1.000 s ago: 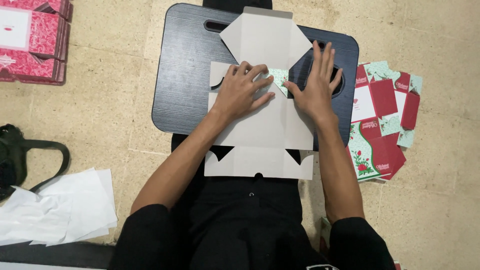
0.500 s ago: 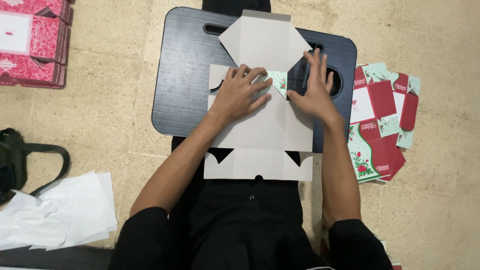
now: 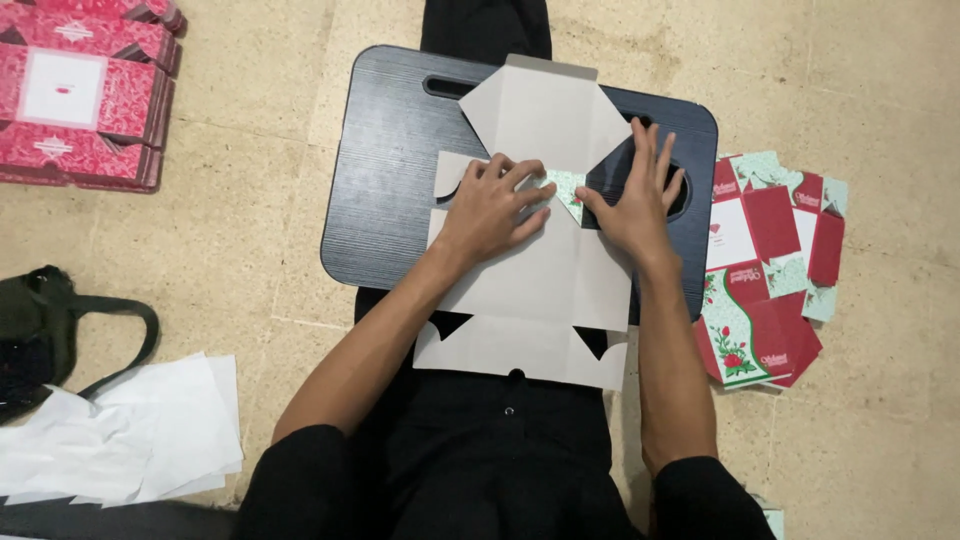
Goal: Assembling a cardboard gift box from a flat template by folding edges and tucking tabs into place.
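A flat die-cut cardboard box blank [image 3: 540, 290], plain grey side up, lies on a black lap tray [image 3: 395, 170] over my legs. My left hand [image 3: 490, 205] presses palm-down on the blank's upper middle. My right hand [image 3: 635, 200] lies flat beside it with fingers spread, at the blank's right edge. Between the two hands a small flap [image 3: 567, 187] is folded over, showing its green patterned printed side. Neither hand grips anything; both press down on the card.
A loose stack of flat printed box blanks [image 3: 770, 270], red and green, lies on the floor to the right. Finished red boxes [image 3: 80, 95] are piled at the top left. A dark bag [image 3: 40, 335] and white paper sheets [image 3: 130, 435] are at the lower left.
My right hand has slid a little and stays flat on the card's right side. The left hand keeps pressing. The small green flap stays folded between them.
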